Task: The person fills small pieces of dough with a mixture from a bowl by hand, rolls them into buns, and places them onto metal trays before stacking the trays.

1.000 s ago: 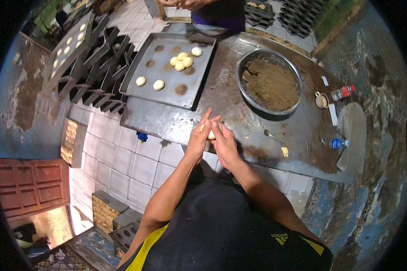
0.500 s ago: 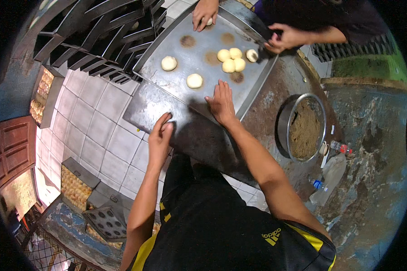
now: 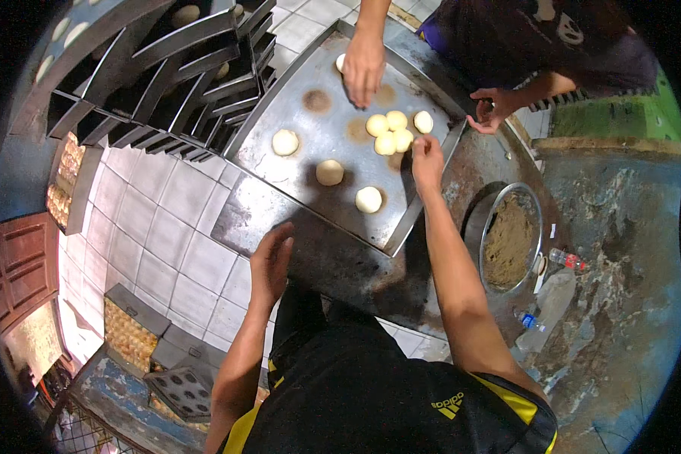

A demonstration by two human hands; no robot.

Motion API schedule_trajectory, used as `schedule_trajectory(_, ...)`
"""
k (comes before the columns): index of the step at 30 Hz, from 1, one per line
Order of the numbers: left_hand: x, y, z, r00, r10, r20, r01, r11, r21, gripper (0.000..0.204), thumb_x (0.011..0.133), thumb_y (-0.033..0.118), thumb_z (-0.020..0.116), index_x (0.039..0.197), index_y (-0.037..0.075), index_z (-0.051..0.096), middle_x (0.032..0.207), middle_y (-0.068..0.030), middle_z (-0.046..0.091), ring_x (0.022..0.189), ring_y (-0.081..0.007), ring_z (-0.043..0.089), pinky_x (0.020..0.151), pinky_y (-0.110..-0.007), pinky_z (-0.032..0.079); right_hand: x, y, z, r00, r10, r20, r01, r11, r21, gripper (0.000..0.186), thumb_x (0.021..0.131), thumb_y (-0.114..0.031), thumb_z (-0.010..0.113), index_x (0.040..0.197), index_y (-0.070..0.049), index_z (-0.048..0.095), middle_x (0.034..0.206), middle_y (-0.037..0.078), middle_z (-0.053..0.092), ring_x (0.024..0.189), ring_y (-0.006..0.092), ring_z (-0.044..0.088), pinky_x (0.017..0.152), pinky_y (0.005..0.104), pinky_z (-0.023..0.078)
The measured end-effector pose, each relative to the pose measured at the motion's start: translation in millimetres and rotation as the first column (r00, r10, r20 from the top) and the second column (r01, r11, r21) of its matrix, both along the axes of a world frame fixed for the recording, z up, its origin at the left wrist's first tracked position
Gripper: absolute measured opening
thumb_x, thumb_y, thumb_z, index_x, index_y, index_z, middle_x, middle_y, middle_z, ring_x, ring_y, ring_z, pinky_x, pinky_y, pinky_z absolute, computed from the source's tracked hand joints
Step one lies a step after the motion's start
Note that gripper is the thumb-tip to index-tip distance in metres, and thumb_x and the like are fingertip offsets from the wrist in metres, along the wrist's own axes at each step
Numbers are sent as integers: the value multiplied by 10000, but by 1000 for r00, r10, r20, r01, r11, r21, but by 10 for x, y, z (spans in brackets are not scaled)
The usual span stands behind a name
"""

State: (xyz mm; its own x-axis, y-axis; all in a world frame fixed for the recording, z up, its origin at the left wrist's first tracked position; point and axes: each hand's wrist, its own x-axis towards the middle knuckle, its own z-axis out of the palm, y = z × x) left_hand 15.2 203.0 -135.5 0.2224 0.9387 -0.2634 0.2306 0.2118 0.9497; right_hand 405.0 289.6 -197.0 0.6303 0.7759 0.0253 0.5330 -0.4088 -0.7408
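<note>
My right hand (image 3: 428,159) is at the right side of the metal tray (image 3: 265,181), fingers curled beside a cluster of pale yellow dough balls (image 3: 386,140); whether it holds anything is hidden. My left hand (image 3: 271,257) hangs open and empty just outside the tray's front-left edge. Separate dough balls (image 3: 368,199) lie on the tray. Across from me, a co-worker's hand (image 3: 365,72) reaches over the far side beside a pale dough ball, while their other hand (image 3: 490,110) is past the tray's right edge.
Stacked black trays (image 3: 151,83) stand at the left. A steel bowl of brown mixture (image 3: 511,238) sits right of my right forearm, near plastic bottles (image 3: 564,259). Below left are more trays (image 3: 129,325) with baked pieces, above a tiled floor (image 3: 181,219).
My right hand moved up and right to the cluster, fingers curling; a separate dough ball now shows where it was. The co-worker's upper hand reached further over the tray.
</note>
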Motion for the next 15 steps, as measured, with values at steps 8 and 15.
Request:
schedule_trajectory(8, 633, -372, 294, 968, 18, 250, 17, 990, -136, 237, 1017, 109, 597, 1191, -41, 656, 1085, -112, 699, 904, -134, 663, 804, -260, 535, 111, -720, 722, 999, -48, -13, 47, 995, -86, 394, 851, -200, 781, 1157, 25, 675, 957, 100, 744, 864, 178, 682, 785, 333, 538)
schedule_trajectory(15, 2029, -1426, 454, 810, -102, 578, 322, 900, -292, 453, 1075, 311, 499, 1355, -45, 491, 1257, -155, 605, 1139, -191, 584, 963, -308, 470, -623, -3035, 1529, 931, 271, 246, -312, 939, 146, 278, 887, -155, 707, 1129, -19, 702, 1012, 169, 688, 920, 308, 690, 814, 369, 548)
